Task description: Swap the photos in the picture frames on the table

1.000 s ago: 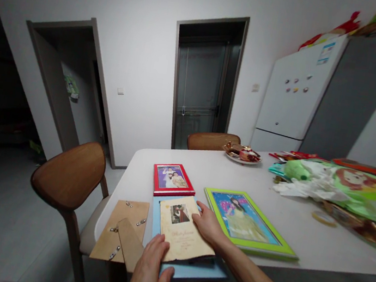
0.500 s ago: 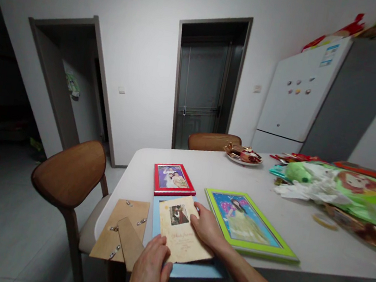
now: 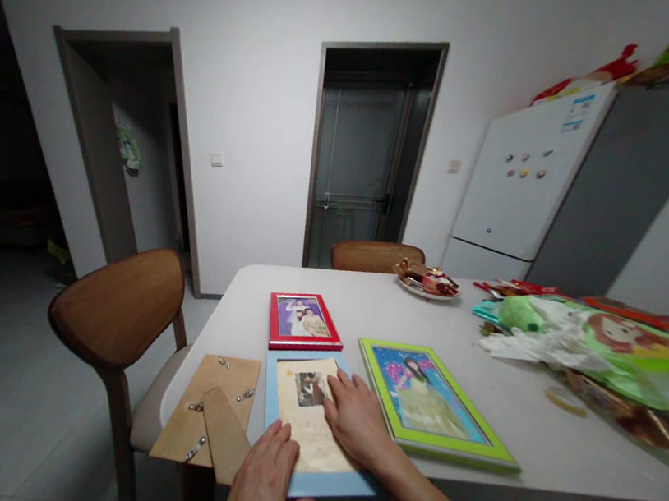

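Observation:
A cream sheet with a small photo printed on it point(image 3: 302, 424) lies inside a light blue picture frame point(image 3: 332, 486) at the table's near edge. My right hand point(image 3: 357, 420) rests flat on the sheet's right side, fingers stretched out and covering part of it. At the frame's near left corner is my left hand point(image 3: 271, 474), open, its fingers along the edge and the thumb apart. Left of it lies a brown frame backing board point(image 3: 229, 377) with metal clips and a stand leg point(image 3: 225, 434), partly over the table edge.
Beyond the blue frame is a red picture frame point(image 3: 275, 333); to the right, a green picture frame point(image 3: 456, 450). A plate point(image 3: 428, 294) with wrapped items sits far back. Bags and tissues point(image 3: 546, 342) pile up at right, near a tape roll point(image 3: 565, 402). A chair point(image 3: 120, 312) stands left.
The cream sheet has gone from slightly raised and tilted to lying down within the blue frame. My right hand has moved from gripping its edge to lying flat on it.

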Tool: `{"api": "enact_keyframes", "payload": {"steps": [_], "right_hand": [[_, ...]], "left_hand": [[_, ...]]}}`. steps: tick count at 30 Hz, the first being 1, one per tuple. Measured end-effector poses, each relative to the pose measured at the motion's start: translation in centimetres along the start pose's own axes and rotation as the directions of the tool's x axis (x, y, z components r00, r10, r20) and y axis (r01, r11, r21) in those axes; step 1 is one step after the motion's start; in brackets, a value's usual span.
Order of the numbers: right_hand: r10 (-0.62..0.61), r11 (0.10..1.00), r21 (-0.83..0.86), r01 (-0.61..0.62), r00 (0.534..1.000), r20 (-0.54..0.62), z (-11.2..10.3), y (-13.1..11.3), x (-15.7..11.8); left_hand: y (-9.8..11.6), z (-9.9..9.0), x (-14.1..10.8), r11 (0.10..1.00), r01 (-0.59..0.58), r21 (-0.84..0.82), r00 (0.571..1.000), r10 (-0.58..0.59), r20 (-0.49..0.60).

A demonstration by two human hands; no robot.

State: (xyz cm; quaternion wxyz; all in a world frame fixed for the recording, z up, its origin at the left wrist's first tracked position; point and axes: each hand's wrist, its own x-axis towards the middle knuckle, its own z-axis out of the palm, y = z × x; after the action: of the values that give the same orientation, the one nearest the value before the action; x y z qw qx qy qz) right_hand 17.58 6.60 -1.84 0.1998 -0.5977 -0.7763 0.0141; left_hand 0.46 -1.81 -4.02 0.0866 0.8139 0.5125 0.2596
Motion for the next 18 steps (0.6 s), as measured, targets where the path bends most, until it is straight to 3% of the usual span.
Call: {"api": "enact_keyframes", "payload": {"steps": [6, 12, 18], "right_hand": [[0.070, 0.990, 0.122, -0.064, 0.997, -0.042, -0.4, 0.2, 0.0], [0.007, 0.986, 0.168, -0.007, 1.000, 0.001, -0.3, -0.5, -0.4], [-0.136, 0.990, 0.042, 0.133, 0.987, 0.080, -0.1, -0.2, -0.8]], "left_hand": [[-0.9, 0.8, -0.3, 0.999, -0.045, 0.010, 0.998, 0.046, -0.034], [-1.0, 0.6, -0.3, 0.999, -0.049, 0.000, 0.998, 0.049, -0.044], [0.3, 0.3, -0.1, 0.999, -0.007, -0.033, 1.000, 0.007, 0.001]]}}
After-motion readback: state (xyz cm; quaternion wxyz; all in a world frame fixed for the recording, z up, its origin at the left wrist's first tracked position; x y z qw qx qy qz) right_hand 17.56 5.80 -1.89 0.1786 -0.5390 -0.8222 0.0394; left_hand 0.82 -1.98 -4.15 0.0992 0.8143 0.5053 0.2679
